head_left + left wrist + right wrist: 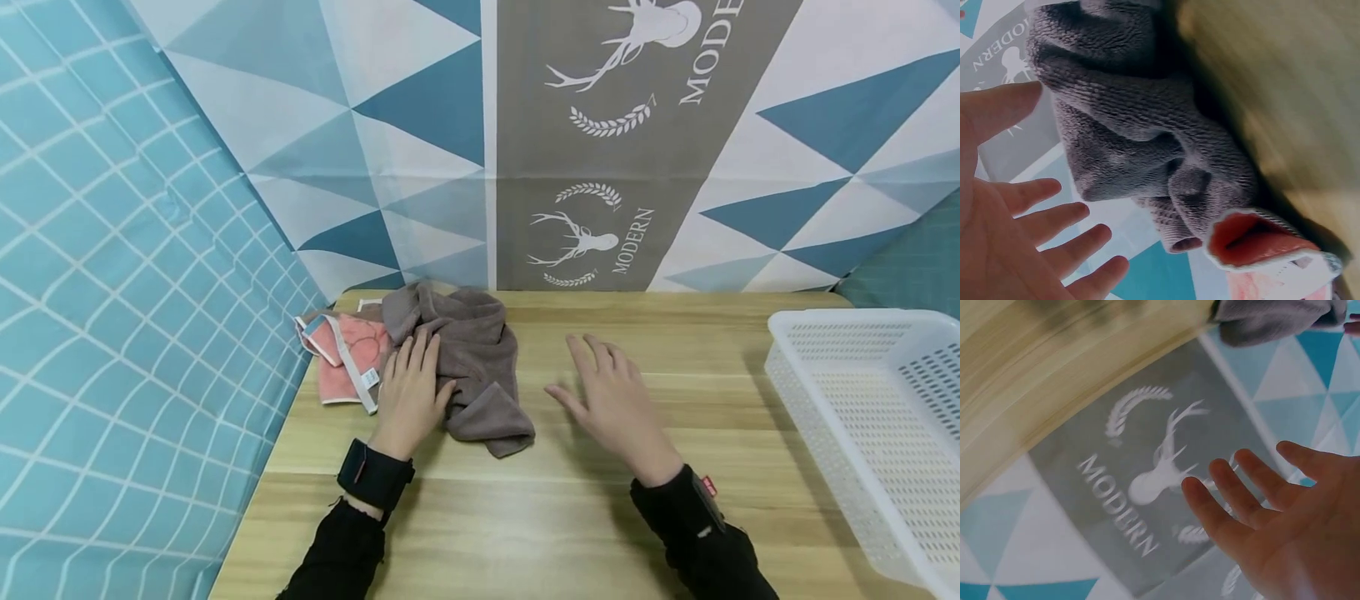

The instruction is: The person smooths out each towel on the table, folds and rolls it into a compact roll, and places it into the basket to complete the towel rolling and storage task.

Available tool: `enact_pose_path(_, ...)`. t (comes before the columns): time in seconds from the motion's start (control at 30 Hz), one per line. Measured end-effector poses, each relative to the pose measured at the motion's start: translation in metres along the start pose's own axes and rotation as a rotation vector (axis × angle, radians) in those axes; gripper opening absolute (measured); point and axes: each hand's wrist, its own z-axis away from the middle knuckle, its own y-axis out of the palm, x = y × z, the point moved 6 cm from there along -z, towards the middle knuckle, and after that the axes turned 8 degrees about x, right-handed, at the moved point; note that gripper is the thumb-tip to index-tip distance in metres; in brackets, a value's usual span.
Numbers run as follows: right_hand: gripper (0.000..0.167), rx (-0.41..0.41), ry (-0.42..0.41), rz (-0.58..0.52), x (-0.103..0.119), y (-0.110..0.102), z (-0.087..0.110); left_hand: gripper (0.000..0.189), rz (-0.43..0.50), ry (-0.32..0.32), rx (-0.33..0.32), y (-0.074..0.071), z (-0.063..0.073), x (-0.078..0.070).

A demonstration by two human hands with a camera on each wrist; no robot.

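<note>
A crumpled grey-brown towel (480, 367) lies toward the back left of the wooden table, its folds standing up in the left wrist view. Beside it on the left is a pink cloth (352, 350) with a pale edge and a white label, partly under the towel. My left hand (408, 387) is over the towel's left side with fingers extended; whether it touches the fabric I cannot tell. In the left wrist view the fingers (1054, 219) look straight and hold nothing. To the right of the towel, my right hand (611, 400) hovers over bare wood, fingers spread and holding nothing.
A white perforated plastic basket (817, 433) stands at the table's right edge. Behind the wooden table (525, 533) hangs a patterned cloth (420, 125) with deer prints. A blue checked curtain (135, 292) borders the left side.
</note>
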Motion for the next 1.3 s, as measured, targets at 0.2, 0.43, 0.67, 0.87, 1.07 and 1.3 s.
enact_pose_path(0.2, 0.081, 0.048, -0.059, 0.012, 0.030, 0.018, -0.017, 0.072, 0.007, -0.026, 0.062, 0.008, -0.001, 0.004)
enact_pose_path(0.43, 0.087, 0.102, -0.146, 0.030, 0.063, 0.045, -0.028, 0.071, 0.028, -0.024, 0.084, 0.015, -0.003, 0.005)
enact_pose_path(0.67, 0.091, 0.133, -0.247, 0.038, 0.086, 0.071, -0.031, 0.070, 0.042, -0.054, 0.147, 0.023, -0.001, 0.010)
enact_pose_path(0.87, 0.088, 0.124, -0.279, 0.076, 0.091, 0.077, -0.030, 0.069, 0.041, -0.077, 0.185, 0.028, -0.001, 0.012)
enact_pose_path(1.07, 0.051, 0.017, -0.316, 0.098, 0.094, 0.072, -0.030, 0.066, 0.042, -0.057, 0.145, 0.027, 0.000, 0.011)
enact_pose_path(1.3, 0.016, -0.103, -0.351, -0.036, 0.090, 0.055, -0.031, 0.022, 0.190, 0.170, -0.125, 0.006, 0.011, -0.009)
